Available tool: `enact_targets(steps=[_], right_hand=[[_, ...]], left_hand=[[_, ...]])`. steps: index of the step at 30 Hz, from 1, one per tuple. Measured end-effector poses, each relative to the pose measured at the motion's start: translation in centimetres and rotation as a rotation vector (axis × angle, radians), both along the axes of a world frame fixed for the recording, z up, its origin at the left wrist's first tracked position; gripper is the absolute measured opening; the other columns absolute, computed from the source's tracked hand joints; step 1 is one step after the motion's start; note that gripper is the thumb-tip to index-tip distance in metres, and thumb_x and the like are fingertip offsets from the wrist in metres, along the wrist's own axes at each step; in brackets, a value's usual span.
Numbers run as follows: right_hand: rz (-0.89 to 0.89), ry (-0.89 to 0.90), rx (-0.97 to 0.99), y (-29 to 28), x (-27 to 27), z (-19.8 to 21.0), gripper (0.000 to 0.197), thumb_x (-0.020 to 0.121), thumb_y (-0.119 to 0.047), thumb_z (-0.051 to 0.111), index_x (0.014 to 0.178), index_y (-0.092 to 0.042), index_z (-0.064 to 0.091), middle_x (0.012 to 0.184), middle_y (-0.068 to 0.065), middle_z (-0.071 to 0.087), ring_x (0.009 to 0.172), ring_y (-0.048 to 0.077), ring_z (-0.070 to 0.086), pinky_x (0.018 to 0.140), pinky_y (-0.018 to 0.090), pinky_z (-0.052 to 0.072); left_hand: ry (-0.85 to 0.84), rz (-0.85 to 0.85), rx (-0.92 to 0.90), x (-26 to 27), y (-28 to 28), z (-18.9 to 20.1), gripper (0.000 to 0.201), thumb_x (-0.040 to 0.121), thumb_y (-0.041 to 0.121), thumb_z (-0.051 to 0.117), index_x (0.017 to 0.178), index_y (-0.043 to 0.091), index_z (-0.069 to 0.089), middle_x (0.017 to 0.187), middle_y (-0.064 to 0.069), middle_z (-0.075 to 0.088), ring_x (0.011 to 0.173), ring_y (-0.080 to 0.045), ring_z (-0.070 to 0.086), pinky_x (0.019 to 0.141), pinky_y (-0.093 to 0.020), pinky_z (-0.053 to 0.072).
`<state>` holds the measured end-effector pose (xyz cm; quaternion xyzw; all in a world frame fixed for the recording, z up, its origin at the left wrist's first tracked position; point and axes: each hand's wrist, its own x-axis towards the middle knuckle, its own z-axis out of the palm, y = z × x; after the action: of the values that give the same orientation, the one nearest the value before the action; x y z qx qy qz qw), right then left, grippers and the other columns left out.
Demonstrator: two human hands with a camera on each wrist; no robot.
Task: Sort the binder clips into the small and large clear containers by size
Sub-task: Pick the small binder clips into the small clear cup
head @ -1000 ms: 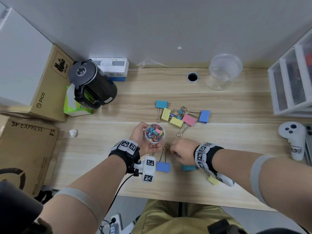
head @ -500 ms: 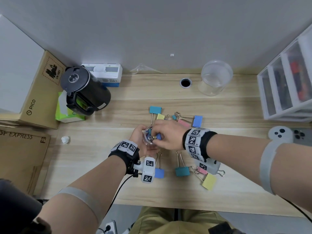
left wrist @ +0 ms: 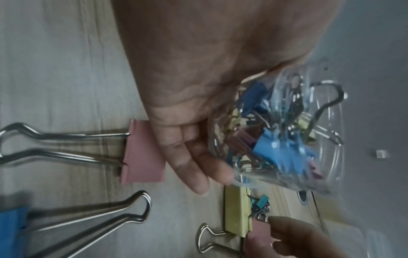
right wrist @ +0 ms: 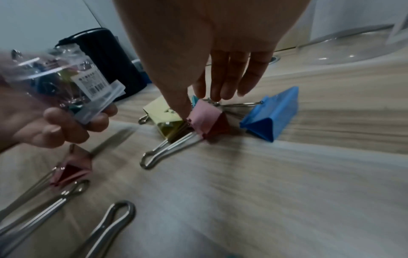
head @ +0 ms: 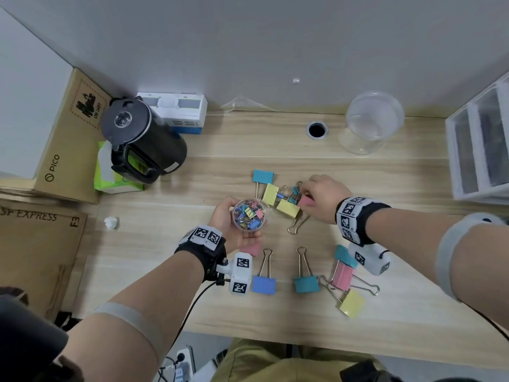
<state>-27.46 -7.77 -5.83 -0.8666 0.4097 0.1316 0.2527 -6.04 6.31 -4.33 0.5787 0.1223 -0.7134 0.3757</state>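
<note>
My left hand (head: 224,216) grips the small clear container (head: 249,217), which holds several small coloured clips, just above the desk. My right hand (head: 316,197) reaches into the far pile of clips. There its fingers (right wrist: 217,90) point down onto the wire handles behind a large pink clip (right wrist: 206,120), and the thumb presses on that clip's near side. Beside it lie a yellow clip (right wrist: 163,115) and a blue clip (right wrist: 271,115). Small teal clips (left wrist: 261,203) sit in that pile. The large clear container (head: 374,122) stands empty at the back right.
More large clips lie near the front edge: blue (head: 264,284), teal (head: 306,283), pink (head: 341,275), yellow (head: 352,303). A black kettle (head: 143,142) and cardboard boxes (head: 68,150) crowd the left. A white drawer unit (head: 479,150) stands right. A cable hole (head: 316,130) is at the back.
My right hand went from the front of the desk to the small container's mouth, then moved right and away to the far pile. My left hand kept hold of the container.
</note>
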Motion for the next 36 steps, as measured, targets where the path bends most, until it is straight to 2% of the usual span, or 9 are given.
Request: enact_targets(steps=[5,9,14,19,23,26,29,32,36], right_hand=[[0.039,0.101,-0.045,-0.3,-1.5,-0.5,0.017,0.078,-0.032,0.05,0.091,-0.022,0.053,0.087,-0.002,0.049,0.091,0.024,0.051,0.073,0.033,0.044],[0.064,0.136,-0.049,-0.9,-2.0,0.4,0.023,0.075,-0.042,0.056,0.088,-0.024,0.049,0.09,-0.001,0.052,0.092,0.023,0.05,0.077,0.035,0.044],[0.007,-0.083,0.068,-1.5,0.1,0.2,0.038,0.083,-0.022,0.062,0.121,-0.022,0.059,0.109,0.001,0.053,0.105,0.024,0.052,0.086,0.039,0.049],[0.148,0.016,0.059,-1.7,1.6,-1.3,0.057,0.082,-0.007,0.06,0.135,-0.027,0.053,0.12,0.005,0.045,0.111,0.028,0.046,0.089,0.042,0.048],[0.144,0.099,-0.001,-2.5,2.5,-1.0,0.04,0.079,-0.022,0.071,0.118,-0.022,0.06,0.117,0.006,0.043,0.107,0.026,0.045,0.086,0.042,0.05],[0.187,0.12,-0.036,-2.8,2.6,-1.2,0.028,0.077,-0.02,0.07,0.103,-0.018,0.062,0.113,0.004,0.046,0.106,0.025,0.043,0.084,0.041,0.049],[0.253,0.107,-0.05,-3.0,2.4,-1.0,0.024,0.08,-0.025,0.067,0.102,-0.019,0.061,0.111,0.001,0.051,0.108,0.023,0.044,0.085,0.034,0.041],[0.282,0.08,-0.053,-3.1,2.2,-0.6,0.018,0.082,-0.026,0.065,0.098,-0.023,0.059,0.105,-0.003,0.057,0.107,0.021,0.048,0.085,0.032,0.037],[0.266,0.036,0.016,-3.2,1.8,0.2,0.019,0.081,-0.013,0.057,0.094,-0.026,0.059,0.097,-0.007,0.063,0.098,0.02,0.056,0.083,0.032,0.04]], left_hand=[[0.005,-0.028,-0.012,0.1,-0.8,-0.2,0.054,0.084,0.04,0.045,0.113,-0.001,0.063,0.112,-0.027,0.062,0.066,-0.03,0.057,0.073,-0.042,0.057],[0.008,-0.042,-0.019,0.2,-1.5,-0.4,0.056,0.084,0.042,0.046,0.115,-0.002,0.063,0.113,-0.028,0.064,0.067,-0.029,0.057,0.076,-0.042,0.056],[-0.005,-0.065,-0.027,0.3,-1.9,-0.6,0.057,0.084,0.042,0.044,0.117,-0.001,0.062,0.111,-0.028,0.065,0.067,-0.029,0.058,0.077,-0.042,0.056],[-0.007,-0.072,-0.028,0.4,-1.9,-0.7,0.054,0.086,0.042,0.043,0.112,0.0,0.063,0.111,-0.028,0.065,0.067,-0.029,0.058,0.077,-0.042,0.055],[-0.009,-0.079,-0.016,0.6,-1.7,-0.8,0.059,0.085,0.042,0.043,0.121,0.0,0.061,0.113,-0.027,0.065,0.068,-0.029,0.058,0.076,-0.041,0.056],[-0.016,-0.08,-0.007,0.7,-1.5,-1.0,0.067,0.084,0.042,0.044,0.133,-0.002,0.059,0.111,-0.027,0.066,0.067,-0.028,0.059,0.077,-0.041,0.056],[-0.022,-0.074,0.0,0.7,-1.3,-1.1,0.072,0.084,0.042,0.045,0.14,-0.003,0.054,0.113,-0.027,0.064,0.068,-0.029,0.059,0.077,-0.042,0.056],[-0.019,-0.073,-0.002,0.7,-1.4,-1.0,0.067,0.085,0.042,0.044,0.134,-0.002,0.058,0.114,-0.027,0.064,0.068,-0.029,0.058,0.078,-0.042,0.056],[-0.013,-0.069,-0.01,0.5,-1.6,-0.6,0.056,0.086,0.041,0.044,0.121,0.001,0.061,0.114,-0.028,0.064,0.068,-0.029,0.058,0.079,-0.042,0.055]])
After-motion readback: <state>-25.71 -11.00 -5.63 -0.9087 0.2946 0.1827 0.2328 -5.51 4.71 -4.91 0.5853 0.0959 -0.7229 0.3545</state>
